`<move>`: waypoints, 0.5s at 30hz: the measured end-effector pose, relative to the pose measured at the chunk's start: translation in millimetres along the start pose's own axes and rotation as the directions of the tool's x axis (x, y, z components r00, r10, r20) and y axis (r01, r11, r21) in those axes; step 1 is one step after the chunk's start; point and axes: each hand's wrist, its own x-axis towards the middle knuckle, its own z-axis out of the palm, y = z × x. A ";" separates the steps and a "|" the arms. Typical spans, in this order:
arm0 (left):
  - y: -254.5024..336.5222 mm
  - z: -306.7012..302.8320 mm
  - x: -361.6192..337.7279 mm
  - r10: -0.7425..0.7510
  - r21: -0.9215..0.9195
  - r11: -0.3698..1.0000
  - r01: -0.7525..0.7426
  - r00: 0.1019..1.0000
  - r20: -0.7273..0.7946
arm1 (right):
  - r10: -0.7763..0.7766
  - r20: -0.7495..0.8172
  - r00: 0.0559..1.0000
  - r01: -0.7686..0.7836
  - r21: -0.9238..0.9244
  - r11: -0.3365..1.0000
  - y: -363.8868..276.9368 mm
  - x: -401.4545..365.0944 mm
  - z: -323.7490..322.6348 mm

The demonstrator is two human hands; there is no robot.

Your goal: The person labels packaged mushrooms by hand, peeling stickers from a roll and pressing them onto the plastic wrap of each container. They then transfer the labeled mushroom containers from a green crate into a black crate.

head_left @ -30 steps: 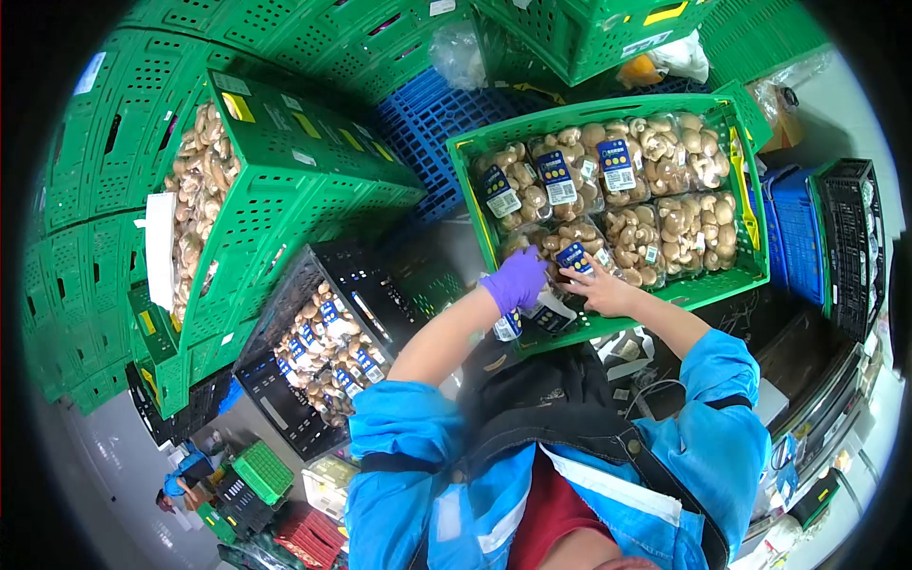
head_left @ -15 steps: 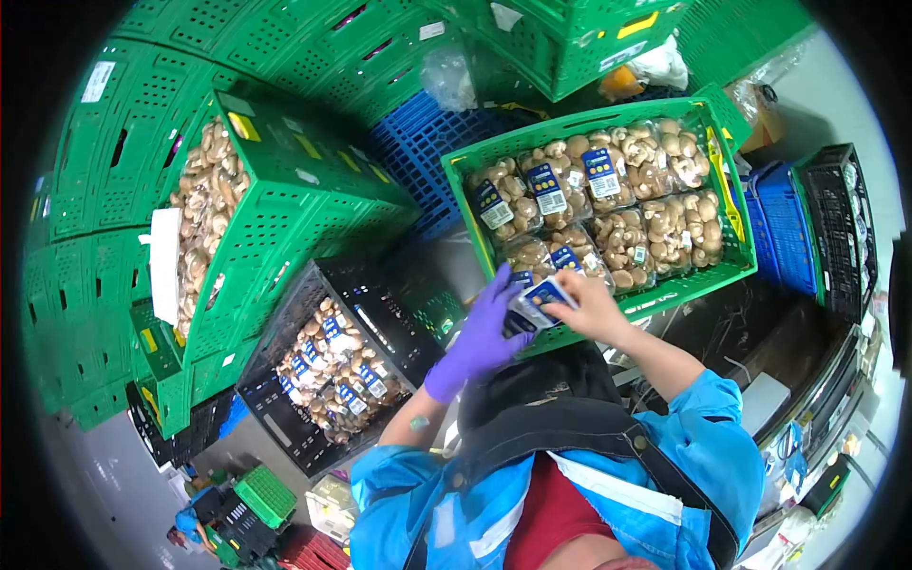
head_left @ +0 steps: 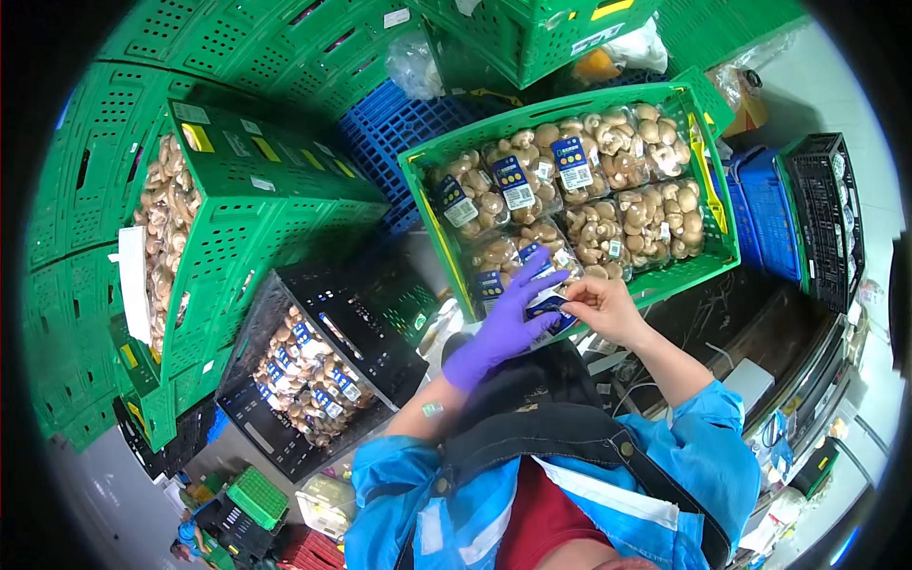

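Note:
My left hand (head_left: 499, 332), in a purple glove, is over the near-left corner of the green crate (head_left: 655, 277), fingers curled around a small stack of blue-and-white labels (head_left: 544, 306). Beside it, my bare right hand (head_left: 608, 310) pinches the edge of a label between thumb and fingers. Clear packs of brown mushrooms (head_left: 594, 236) fill the crate in two rows. Blue labels lie on the far-left packs, one being the label (head_left: 573, 163) in the back row. The near-left packs are partly hidden by my left hand.
A black crate (head_left: 249, 423) of labelled mushroom packs stands at lower left. Green crates (head_left: 275, 223) with loose mushrooms rise at left. Blue crates (head_left: 760, 211) and black crates (head_left: 825, 223) stand at right. Another person (head_left: 190, 537) is far off at lower left.
The view has shifted, so the crates appear further left. My right hand has turned the label it pinches, which now shows edge-on. My left hand's fingers reach further over the labels.

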 end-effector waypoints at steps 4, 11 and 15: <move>3.2 8.0 7.7 -0.477 -0.283 0.754 0.593 0.790 0.385 | -0.200 -0.006 0.980 0.175 -0.457 0.872 -12.4 2.2 -23.3; 1.7 34.6 9.5 -0.561 0.170 0.787 0.593 0.572 0.598 | 0.014 -0.348 0.937 -0.062 -0.126 0.990 -16.2 44.2 -174.2; -8.4 41.6 1.0 -0.594 -0.080 0.610 0.789 0.521 0.613 | -0.071 0.064 0.995 0.093 -0.824 0.558 40.2 73.3 -242.7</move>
